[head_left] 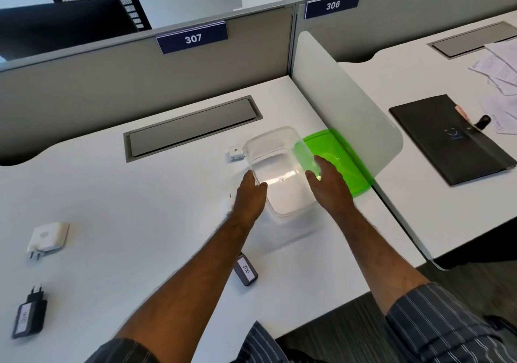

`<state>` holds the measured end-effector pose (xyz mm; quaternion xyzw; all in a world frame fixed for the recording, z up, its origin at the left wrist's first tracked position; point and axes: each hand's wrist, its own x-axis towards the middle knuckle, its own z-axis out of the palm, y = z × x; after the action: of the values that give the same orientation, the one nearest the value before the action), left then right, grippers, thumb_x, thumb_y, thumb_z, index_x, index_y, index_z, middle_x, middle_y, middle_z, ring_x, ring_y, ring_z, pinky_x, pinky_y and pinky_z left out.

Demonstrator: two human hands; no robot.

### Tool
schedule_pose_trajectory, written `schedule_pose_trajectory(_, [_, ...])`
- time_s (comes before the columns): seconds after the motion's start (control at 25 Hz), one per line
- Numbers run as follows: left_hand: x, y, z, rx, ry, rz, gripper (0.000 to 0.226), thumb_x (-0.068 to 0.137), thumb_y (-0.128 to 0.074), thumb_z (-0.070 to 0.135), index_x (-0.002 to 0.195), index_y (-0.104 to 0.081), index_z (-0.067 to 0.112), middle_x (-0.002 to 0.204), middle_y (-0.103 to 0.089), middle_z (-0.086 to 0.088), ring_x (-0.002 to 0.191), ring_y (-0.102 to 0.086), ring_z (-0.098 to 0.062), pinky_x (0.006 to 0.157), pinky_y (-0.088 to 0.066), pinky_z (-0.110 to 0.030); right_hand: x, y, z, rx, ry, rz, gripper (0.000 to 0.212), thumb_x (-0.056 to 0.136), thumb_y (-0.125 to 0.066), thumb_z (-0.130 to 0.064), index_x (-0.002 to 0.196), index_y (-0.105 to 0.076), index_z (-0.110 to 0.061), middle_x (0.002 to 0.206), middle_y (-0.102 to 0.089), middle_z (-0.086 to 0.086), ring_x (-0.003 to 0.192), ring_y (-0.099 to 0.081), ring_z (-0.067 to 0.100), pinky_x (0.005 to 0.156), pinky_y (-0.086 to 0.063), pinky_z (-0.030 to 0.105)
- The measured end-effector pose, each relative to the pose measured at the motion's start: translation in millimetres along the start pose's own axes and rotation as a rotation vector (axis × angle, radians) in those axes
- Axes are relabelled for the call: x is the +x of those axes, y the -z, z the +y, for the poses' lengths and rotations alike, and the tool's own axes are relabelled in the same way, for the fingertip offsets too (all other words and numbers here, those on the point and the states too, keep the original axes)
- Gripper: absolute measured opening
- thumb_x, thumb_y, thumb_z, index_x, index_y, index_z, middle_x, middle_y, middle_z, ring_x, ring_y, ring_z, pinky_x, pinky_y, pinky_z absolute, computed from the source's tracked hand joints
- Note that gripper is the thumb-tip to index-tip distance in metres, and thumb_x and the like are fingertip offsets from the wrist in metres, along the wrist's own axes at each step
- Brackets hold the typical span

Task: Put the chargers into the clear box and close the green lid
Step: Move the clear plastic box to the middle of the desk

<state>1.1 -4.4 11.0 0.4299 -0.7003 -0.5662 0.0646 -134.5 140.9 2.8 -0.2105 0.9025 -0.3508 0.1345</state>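
Note:
An empty clear box point(279, 172) sits open on the white desk, tilted slightly. My left hand point(249, 192) grips its left wall and my right hand point(327, 180) grips its right wall. The green lid point(341, 155) lies flat just right of the box, against the white divider. A small white charger point(236, 152) lies at the box's far left corner. Another white charger point(229, 204) is partly hidden behind my left wrist. A square white charger point(49, 238) and a black charger point(29, 316) lie at the far left. A dark labelled charger point(246, 271) peeks out under my left forearm.
A grey cable hatch point(193, 129) is set into the desk behind the box. A white divider panel point(344, 102) bounds the desk on the right. The neighbouring desk holds a black folder point(450, 138) and papers point(498, 69). A grey partition runs along the back.

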Motion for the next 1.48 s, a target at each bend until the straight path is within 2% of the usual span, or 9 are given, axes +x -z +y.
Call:
schedule_pose_trajectory(0.12, [-4, 16, 4, -0.017, -0.050, 0.023, 0.041, 0.099, -0.055, 0.017, 0.140, -0.056, 0.016, 0.138, -0.064, -0.008, 0.124, -0.062, -0.028, 0.108, -0.051, -0.048, -6, 0, -15, 0.108, 0.021, 0.069, 0.047, 0.096, -0.058, -0.022, 0.143, -0.051, -0.021, 0.144, -0.056, 0.000, 0.124, -0.058, 0.023, 0.105, -0.047, 0.041])
schedule_pose_trajectory(0.36, [-18, 62, -1, -0.004, -0.116, 0.070, 0.037, 0.096, -0.051, 0.012, 0.131, -0.063, 0.018, 0.124, -0.070, -0.004, 0.108, -0.066, -0.022, 0.086, -0.053, -0.032, -20, -9, -39, 0.179, 0.126, 0.110, 0.041, 0.094, -0.054, -0.001, 0.131, -0.061, -0.017, 0.131, -0.065, -0.001, 0.101, -0.065, 0.021, 0.093, -0.053, 0.039])
schedule_pose_trajectory(0.44, [-23, 80, -9, -0.018, -0.116, 0.085, 0.036, 0.094, -0.051, 0.011, 0.126, -0.066, 0.019, 0.119, -0.072, -0.001, 0.104, -0.068, -0.021, 0.084, -0.056, -0.032, -28, -19, -49, 0.201, 0.153, 0.075, 0.041, 0.093, -0.054, 0.001, 0.131, -0.061, -0.015, 0.130, -0.065, 0.002, 0.094, -0.064, 0.018, 0.090, -0.052, 0.035])
schedule_pose_trajectory(0.6, [-31, 120, -31, -0.042, -0.104, 0.140, 0.025, 0.093, -0.054, 0.015, 0.110, -0.071, 0.021, 0.104, -0.075, 0.001, 0.090, -0.068, -0.017, 0.075, -0.053, -0.029, -48, -42, -72, 0.203, 0.189, -0.010, 0.040, 0.093, -0.056, 0.000, 0.129, -0.060, -0.018, 0.126, -0.064, 0.000, 0.093, -0.067, 0.020, 0.089, -0.054, 0.044])
schedule_pose_trajectory(0.8, [-50, 174, -62, -0.020, -0.097, 0.188, 0.025, 0.089, -0.051, 0.017, 0.100, -0.069, 0.031, 0.090, -0.071, 0.016, 0.080, -0.064, -0.003, 0.062, -0.045, -0.015, -72, -76, -105, 0.244, 0.147, -0.140, 0.039, 0.091, -0.061, -0.006, 0.126, -0.061, -0.021, 0.124, -0.064, -0.004, 0.090, -0.068, 0.015, 0.084, -0.058, 0.043])
schedule_pose_trajectory(0.92, [-62, 200, -80, 0.011, -0.075, 0.223, 0.030, 0.088, -0.051, 0.015, 0.100, -0.069, 0.036, 0.095, -0.074, 0.017, 0.085, -0.066, -0.002, 0.068, -0.046, -0.019, -87, -96, -123, 0.255, 0.160, -0.197, 0.036, 0.089, -0.063, -0.008, 0.118, -0.060, -0.028, 0.120, -0.064, -0.006, 0.087, -0.068, 0.011, 0.080, -0.059, 0.040])
schedule_pose_trajectory(1.08, [-80, 236, -108, 0.042, -0.042, 0.247, 0.041, 0.085, -0.051, 0.014, 0.086, -0.066, 0.052, 0.088, -0.072, 0.034, 0.078, -0.065, 0.012, 0.060, -0.044, -0.006, -110, -125, -142, 0.237, 0.169, -0.283, 0.036, 0.087, -0.065, -0.015, 0.111, -0.051, -0.038, 0.109, -0.061, -0.012, 0.082, -0.067, 0.010, 0.074, -0.059, 0.042])
schedule_pose_trajectory(1.24, [-93, 262, -136, 0.044, 0.011, 0.260, 0.040, 0.083, -0.051, 0.014, 0.087, -0.068, 0.050, 0.088, -0.072, 0.031, 0.076, -0.065, 0.011, 0.066, -0.047, -0.019, -132, -155, -152, 0.243, 0.172, -0.356, 0.036, 0.086, -0.066, -0.017, 0.108, -0.050, -0.040, 0.105, -0.060, -0.012, 0.080, -0.065, 0.010, 0.074, -0.060, 0.047])
schedule_pose_trajectory(1.48, [-109, 292, -173, -0.016, 0.043, 0.265, 0.039, 0.084, -0.053, 0.019, 0.097, -0.070, 0.051, 0.102, -0.076, 0.022, 0.096, -0.070, -0.001, 0.079, -0.054, -0.026, -156, -190, -165, 0.204, 0.193, -0.437, 0.036, 0.085, -0.070, -0.019, 0.108, -0.049, -0.037, 0.106, -0.061, -0.007, 0.077, -0.065, 0.011, 0.077, -0.058, 0.043])
